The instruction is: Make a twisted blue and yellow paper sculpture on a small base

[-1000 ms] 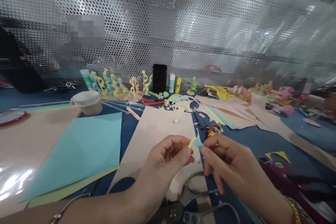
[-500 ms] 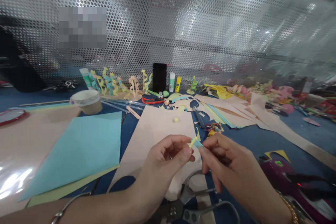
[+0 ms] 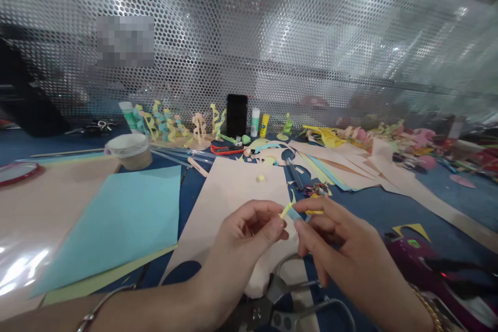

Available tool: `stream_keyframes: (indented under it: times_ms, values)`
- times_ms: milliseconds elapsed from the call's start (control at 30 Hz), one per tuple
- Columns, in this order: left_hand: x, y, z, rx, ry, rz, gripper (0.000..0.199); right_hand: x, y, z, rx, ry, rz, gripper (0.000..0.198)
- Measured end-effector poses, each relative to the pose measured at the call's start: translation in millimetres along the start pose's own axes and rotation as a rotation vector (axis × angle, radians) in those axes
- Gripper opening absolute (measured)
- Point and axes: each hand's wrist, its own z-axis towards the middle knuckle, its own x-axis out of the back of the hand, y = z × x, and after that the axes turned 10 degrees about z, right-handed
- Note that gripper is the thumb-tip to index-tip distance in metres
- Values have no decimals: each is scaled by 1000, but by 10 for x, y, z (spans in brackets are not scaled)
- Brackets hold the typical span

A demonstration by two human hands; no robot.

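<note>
My left hand (image 3: 247, 241) pinches a small yellow paper strip (image 3: 286, 211) between thumb and fingertips, above a sheet of pale pink paper (image 3: 229, 187). A short blue paper strip (image 3: 294, 213) meets the yellow one. My right hand (image 3: 342, 249) has its thumb on the blue strip's right end, while its index fingertip reaches over toward the joint of the two strips. How the strips are attached I cannot make out. Below the hands lie large grey-handled scissors (image 3: 272, 306), partly hidden by my left hand. A tiny yellow piece (image 3: 260, 178) rests on the pink sheet.
Blue paper (image 3: 132, 212) lies at left, near a white-lined tub (image 3: 130, 150). A black phone (image 3: 236, 115), glue sticks (image 3: 254, 122) and curled paper strips (image 3: 165, 122) stand along the perforated metal screen (image 3: 187, 41). A purple corded tool (image 3: 420, 264) sits at right, with paper scraps (image 3: 350, 163) beyond.
My right index finger has lifted and stretched left toward the joint of the strips, uncovering more of the blue strip. My left hand keeps its pinch in nearly the same spot.
</note>
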Motion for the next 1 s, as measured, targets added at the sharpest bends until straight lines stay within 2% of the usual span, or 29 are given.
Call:
stream_keyframes:
  times_ms: [133,300,433,1000]
  values:
    - [-2,-9,2,-3,3,-10,17,-3,-2,-28,-5,-5,33,19]
    - [-2,-24,-9,-14,-8,-9,17,-1,-49,-9,-115,-77,191,24]
    - [-1,-17,-3,-27,-15,-3,17,5,-76,12,-152,-121,262,30]
    - [-5,23,0,-46,1,-10,15,-17,-70,5,-149,-116,333,30]
